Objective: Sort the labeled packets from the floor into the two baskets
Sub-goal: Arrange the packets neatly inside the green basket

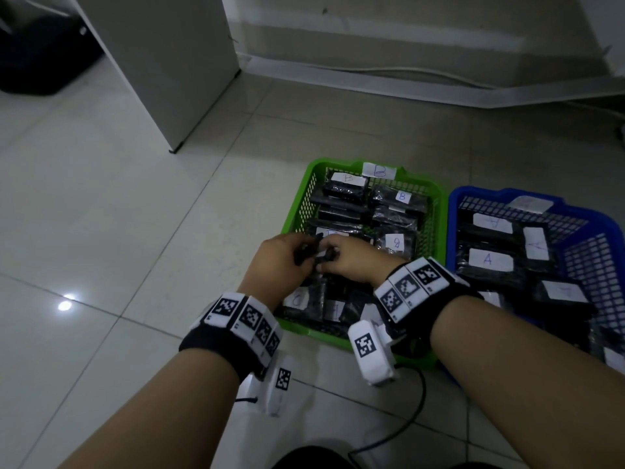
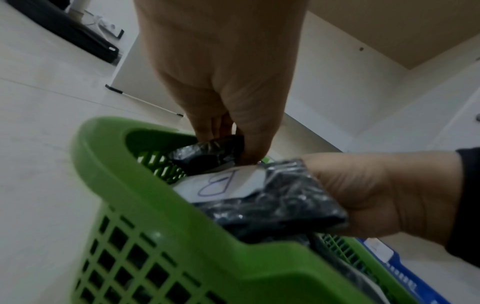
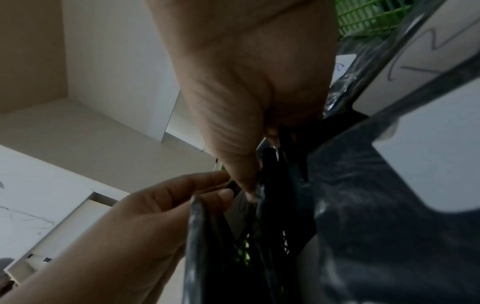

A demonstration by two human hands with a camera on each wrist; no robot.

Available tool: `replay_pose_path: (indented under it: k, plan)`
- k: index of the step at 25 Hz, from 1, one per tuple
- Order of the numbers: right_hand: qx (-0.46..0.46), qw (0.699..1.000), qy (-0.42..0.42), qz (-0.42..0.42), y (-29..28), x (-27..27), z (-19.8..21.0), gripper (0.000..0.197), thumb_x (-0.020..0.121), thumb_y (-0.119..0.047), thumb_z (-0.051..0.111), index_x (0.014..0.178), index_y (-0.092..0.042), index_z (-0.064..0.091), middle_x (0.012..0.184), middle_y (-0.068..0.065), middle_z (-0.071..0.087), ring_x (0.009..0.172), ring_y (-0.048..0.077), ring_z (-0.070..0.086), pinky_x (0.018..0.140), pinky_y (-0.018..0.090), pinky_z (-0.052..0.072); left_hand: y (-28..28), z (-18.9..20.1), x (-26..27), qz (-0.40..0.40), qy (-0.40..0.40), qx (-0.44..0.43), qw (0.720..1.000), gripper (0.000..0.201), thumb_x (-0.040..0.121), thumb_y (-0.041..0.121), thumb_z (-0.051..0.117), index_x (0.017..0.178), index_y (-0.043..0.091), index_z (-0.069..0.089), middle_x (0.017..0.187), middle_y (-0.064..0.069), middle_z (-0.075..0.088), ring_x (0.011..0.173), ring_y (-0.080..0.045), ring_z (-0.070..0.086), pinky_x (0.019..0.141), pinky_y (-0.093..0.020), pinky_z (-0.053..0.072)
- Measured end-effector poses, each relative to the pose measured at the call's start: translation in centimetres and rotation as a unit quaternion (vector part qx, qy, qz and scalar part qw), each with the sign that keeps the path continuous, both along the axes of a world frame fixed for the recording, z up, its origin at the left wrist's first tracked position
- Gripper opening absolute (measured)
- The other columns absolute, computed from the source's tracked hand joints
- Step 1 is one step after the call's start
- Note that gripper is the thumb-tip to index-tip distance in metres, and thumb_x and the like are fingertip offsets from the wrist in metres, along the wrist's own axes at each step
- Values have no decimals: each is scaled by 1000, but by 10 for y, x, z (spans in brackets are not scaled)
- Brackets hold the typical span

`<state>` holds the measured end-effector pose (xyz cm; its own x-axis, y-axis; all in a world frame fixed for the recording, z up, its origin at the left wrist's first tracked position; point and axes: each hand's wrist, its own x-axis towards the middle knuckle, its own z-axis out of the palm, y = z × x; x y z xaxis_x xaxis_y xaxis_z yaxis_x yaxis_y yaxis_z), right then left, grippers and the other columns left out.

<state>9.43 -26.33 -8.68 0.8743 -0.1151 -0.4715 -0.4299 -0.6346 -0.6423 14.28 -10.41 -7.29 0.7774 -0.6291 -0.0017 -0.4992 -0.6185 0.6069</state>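
Note:
Both hands meet over the left side of the green basket [image 1: 338, 163], which holds several black packets with white B labels. Between them is one black packet [image 1: 314, 253] with a B label [image 2: 221, 185]. My left hand [image 1: 302, 253] pinches one end of it [image 2: 207, 154] between thumb and fingers. My right hand [image 1: 328, 258] grips the other end [image 2: 285, 201], thumb on top. The blue basket [image 1: 451, 231] stands right of the green one and holds packets labeled A. In the right wrist view the right hand [image 3: 246, 181] and left hand [image 3: 207, 189] touch at the packet [image 3: 265, 205].
A white cabinet panel [image 1: 162, 62] stands on the tile floor at the back left, with a dark object [image 1: 40, 52] behind it. A cable [image 1: 406, 71] runs along the far wall; another cable [image 1: 411, 418] trails on the floor near me.

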Motion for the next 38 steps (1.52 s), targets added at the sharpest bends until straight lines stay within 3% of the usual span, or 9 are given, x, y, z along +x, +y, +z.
replay_pose_path:
  k: [5, 8, 12, 15, 21, 27, 30, 33, 38]
  plan:
    - [116, 983, -73, -124, -5, -9, 6, 36, 76, -2, 72, 107, -15, 61, 78, -6, 60, 71, 9, 56, 71, 25, 45, 4, -1, 2, 6, 33, -34, 999, 31, 91, 16, 59, 120, 9, 64, 129, -7, 50, 118, -20, 51, 94, -7, 27]
    - [160, 969, -96, -165, -16, -18, 14, 42, 78, -2, 69, 116, -16, 60, 79, -2, 63, 76, 14, 63, 76, 31, 52, -1, 3, -4, -28, 42, -37, 998, 57, 79, 37, 73, 129, 16, 54, 126, 0, 46, 113, -9, 47, 95, -12, 32]
    - [152, 965, -131, -168, -22, -30, 27, 41, 82, -7, 68, 119, -24, 59, 91, 6, 58, 85, 20, 61, 81, 31, 50, -10, 15, -10, 95, 54, -99, 989, 34, 89, 34, 60, 120, 22, 53, 105, 2, 64, 90, -12, 60, 69, -16, 43]
    - [176, 952, -154, -196, -23, -37, 31, 40, 86, -5, 64, 120, -25, 57, 101, 8, 60, 93, 20, 62, 86, 31, 50, -14, 24, -4, 223, 109, -202, 947, 10, 92, 28, 55, 100, 22, 53, 83, 7, 64, 76, -11, 61, 62, -11, 47]
    - [214, 909, -225, -277, -19, -43, 36, 41, 84, -2, 65, 117, -25, 56, 107, 13, 62, 96, 22, 63, 86, 37, 55, -25, 34, -12, 295, 213, -354, 862, 20, 82, 28, 69, 83, 17, 54, 81, -1, 65, 74, -15, 62, 69, -30, 50]
    - [339, 847, -254, -322, -10, -51, 47, 36, 86, -5, 64, 119, -16, 54, 103, 9, 61, 91, 20, 64, 75, 34, 56, -42, 44, -27, 188, 450, -403, 774, 26, 96, 24, 50, 118, 10, 52, 108, -9, 66, 94, -23, 65, 86, -41, 52]
    - [350, 836, -253, -337, -11, -54, 54, 17, 90, -18, 63, 105, -13, 60, 104, 11, 65, 86, 18, 67, 66, 29, 56, -45, 48, -35, 153, 448, -397, 786, 26, 96, 16, 50, 121, 10, 55, 105, -9, 69, 90, -21, 67, 80, -43, 56]
    - [209, 868, -261, -367, -18, -51, 53, 15, 84, -10, 67, 97, -17, 60, 101, 8, 66, 78, 17, 63, 63, 28, 52, -41, 45, -38, 166, 438, -371, 802, 17, 93, 13, 56, 109, 13, 60, 94, -7, 71, 74, -16, 69, 64, -35, 58]
    - [326, 835, -266, -354, -24, -45, 68, 43, 91, 1, 53, 131, -15, 48, 119, 4, 58, 91, 22, 65, 61, 26, 54, -34, 36, -32, 207, 406, -311, 834, 28, 85, 15, 67, 104, 6, 48, 107, -25, 64, 78, -30, 67, 67, -46, 57]
